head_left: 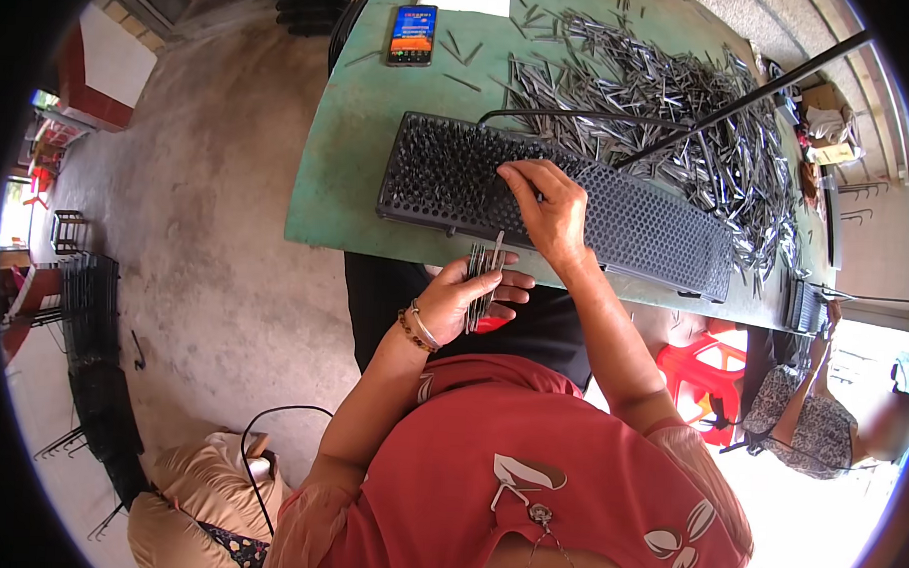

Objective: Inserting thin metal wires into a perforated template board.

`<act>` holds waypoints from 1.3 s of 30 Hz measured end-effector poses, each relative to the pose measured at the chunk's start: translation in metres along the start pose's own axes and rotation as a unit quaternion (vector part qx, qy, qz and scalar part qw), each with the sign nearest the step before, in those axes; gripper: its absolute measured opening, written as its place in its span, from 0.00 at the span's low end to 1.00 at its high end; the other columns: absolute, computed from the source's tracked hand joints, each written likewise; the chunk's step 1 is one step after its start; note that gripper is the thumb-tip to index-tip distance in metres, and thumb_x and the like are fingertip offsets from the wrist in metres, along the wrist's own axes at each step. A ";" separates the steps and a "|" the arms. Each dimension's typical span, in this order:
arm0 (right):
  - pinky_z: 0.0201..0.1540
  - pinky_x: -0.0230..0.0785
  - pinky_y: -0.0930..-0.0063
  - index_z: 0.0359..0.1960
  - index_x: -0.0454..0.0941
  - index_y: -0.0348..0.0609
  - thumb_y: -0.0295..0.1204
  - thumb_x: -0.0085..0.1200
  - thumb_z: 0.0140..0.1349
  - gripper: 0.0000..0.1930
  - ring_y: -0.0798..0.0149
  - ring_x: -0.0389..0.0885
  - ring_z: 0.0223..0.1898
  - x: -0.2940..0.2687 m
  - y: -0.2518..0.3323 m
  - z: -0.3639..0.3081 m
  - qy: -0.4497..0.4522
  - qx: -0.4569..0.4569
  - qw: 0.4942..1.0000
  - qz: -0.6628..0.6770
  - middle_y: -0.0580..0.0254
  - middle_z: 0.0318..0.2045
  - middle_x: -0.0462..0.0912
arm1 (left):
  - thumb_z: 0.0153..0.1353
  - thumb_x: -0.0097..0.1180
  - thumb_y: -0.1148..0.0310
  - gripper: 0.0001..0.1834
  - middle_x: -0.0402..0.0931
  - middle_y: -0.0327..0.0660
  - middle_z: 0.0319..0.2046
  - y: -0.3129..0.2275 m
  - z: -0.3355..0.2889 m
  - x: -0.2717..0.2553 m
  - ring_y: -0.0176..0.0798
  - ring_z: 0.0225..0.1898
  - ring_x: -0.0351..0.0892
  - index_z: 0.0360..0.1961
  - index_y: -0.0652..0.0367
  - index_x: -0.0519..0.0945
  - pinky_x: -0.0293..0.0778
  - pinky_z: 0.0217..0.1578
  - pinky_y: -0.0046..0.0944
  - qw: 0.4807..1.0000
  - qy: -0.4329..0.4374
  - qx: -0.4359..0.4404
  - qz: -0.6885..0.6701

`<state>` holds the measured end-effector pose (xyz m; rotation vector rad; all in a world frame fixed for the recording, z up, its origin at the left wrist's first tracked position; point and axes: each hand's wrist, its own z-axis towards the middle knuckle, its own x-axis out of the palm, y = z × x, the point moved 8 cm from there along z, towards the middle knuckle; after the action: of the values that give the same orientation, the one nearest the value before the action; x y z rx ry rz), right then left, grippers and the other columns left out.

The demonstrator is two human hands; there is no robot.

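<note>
A long black rack (656, 236) full of round holes lies slantwise along the near edge of the green table (333, 170). Small dark pieces stand densely in its left part, while bare holes show across the right part. My left hand (442, 306), below the table edge, is closed round a bundle of thin metal strips (474, 275); one sticks up above the others. Over the rack's middle, my right hand (554, 212) has thumb and forefinger pinched together at the standing pieces. Whatever sits between those fingertips is too small to make out.
Loose metal strips (763, 185) are heaped behind the rack. A black bar (772, 87) crosses above them. A phone (412, 37) lies at the far left of the table. Right of me are a red stool (707, 368) and another person (808, 417). Stuffed sacks (202, 486) stand at lower left.
</note>
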<state>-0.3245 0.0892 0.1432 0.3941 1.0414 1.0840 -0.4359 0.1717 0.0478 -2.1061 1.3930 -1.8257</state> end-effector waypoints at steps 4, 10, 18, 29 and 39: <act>0.34 0.74 0.72 0.33 0.82 0.38 0.24 0.60 0.54 0.05 0.59 0.82 0.32 0.006 -0.004 -0.002 0.019 0.003 1.000 -0.004 0.55 0.32 0.82 | 0.67 0.45 0.68 0.19 0.76 0.52 0.46 0.000 0.001 0.000 0.43 0.44 0.79 0.56 0.64 0.66 0.77 0.41 0.39 1.000 -0.001 -0.004 0.002; 0.32 0.72 0.69 0.34 0.82 0.39 0.26 0.61 0.52 0.08 0.57 0.79 0.30 0.017 0.010 -0.010 0.074 -0.100 0.984 -0.127 0.58 0.31 0.80 | 0.67 0.45 0.68 0.19 0.76 0.52 0.46 -0.001 0.000 0.000 0.43 0.44 0.79 0.56 0.64 0.67 0.77 0.41 0.39 1.000 0.005 -0.007 -0.001; 0.30 0.69 0.76 0.33 0.81 0.35 0.32 0.59 0.59 0.11 0.68 0.78 0.28 0.006 -0.001 -0.018 0.178 0.064 0.981 0.039 0.58 0.27 0.78 | 0.67 0.45 0.68 0.18 0.77 0.50 0.45 -0.013 -0.003 -0.002 0.42 0.43 0.79 0.55 0.63 0.67 0.78 0.38 0.38 0.999 -0.011 0.046 0.011; 0.27 0.66 0.82 0.36 0.82 0.36 0.28 0.61 0.58 0.08 0.77 0.72 0.24 -0.007 -0.022 -0.016 0.033 0.196 0.970 0.140 0.66 0.26 0.82 | 0.67 0.45 0.68 0.18 0.77 0.51 0.44 0.000 0.005 -0.001 0.28 0.31 0.73 0.55 0.64 0.68 0.69 0.27 0.26 0.999 0.017 0.030 0.013; 0.29 0.70 0.78 0.36 0.82 0.37 0.25 0.62 0.54 0.08 0.69 0.79 0.26 0.007 -0.006 -0.018 0.030 0.069 0.997 0.036 0.59 0.31 0.83 | 0.64 0.47 0.73 0.19 0.73 0.54 0.50 0.005 0.001 -0.012 0.38 0.45 0.76 0.55 0.67 0.67 0.74 0.43 0.37 1.000 -0.007 0.016 -0.021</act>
<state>-0.3358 0.0885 0.1270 0.5146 1.1667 1.0970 -0.4370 0.1756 0.0355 -2.1456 1.3168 -1.8312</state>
